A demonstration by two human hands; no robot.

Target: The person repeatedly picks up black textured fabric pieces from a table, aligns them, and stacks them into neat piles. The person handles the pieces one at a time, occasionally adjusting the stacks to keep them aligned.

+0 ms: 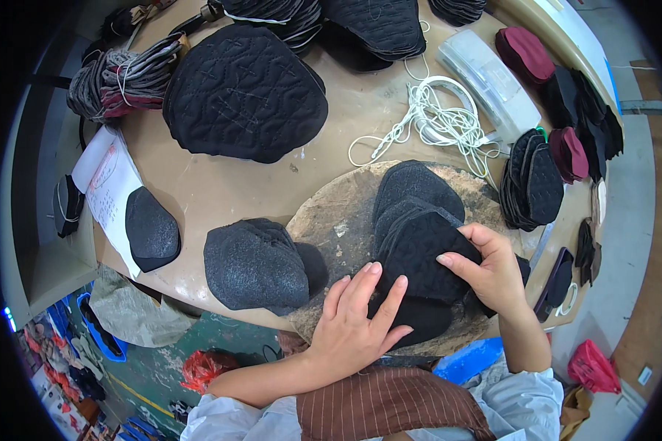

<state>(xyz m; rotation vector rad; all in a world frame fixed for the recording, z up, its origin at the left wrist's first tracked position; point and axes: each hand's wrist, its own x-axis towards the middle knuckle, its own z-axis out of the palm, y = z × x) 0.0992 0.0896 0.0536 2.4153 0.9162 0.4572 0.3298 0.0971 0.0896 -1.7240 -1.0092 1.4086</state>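
On a round wooden block lies a fanned pile of dark grey fabric pieces. Its top layer is a black quilted fabric piece, and my right hand pinches that piece's right edge between thumb and fingers. My left hand is spread open at the pile's lower left, fingertips at the black fabric, holding nothing. Below, another black piece pokes out near the block's front edge. Left of the block, partly over its rim, sits a stack of speckled grey pieces.
Large black quilted stacks occupy the table's back. White cord lies tangled beside a clear plastic box. Right are maroon pieces and a black stack. A grey piece rests on paper at left.
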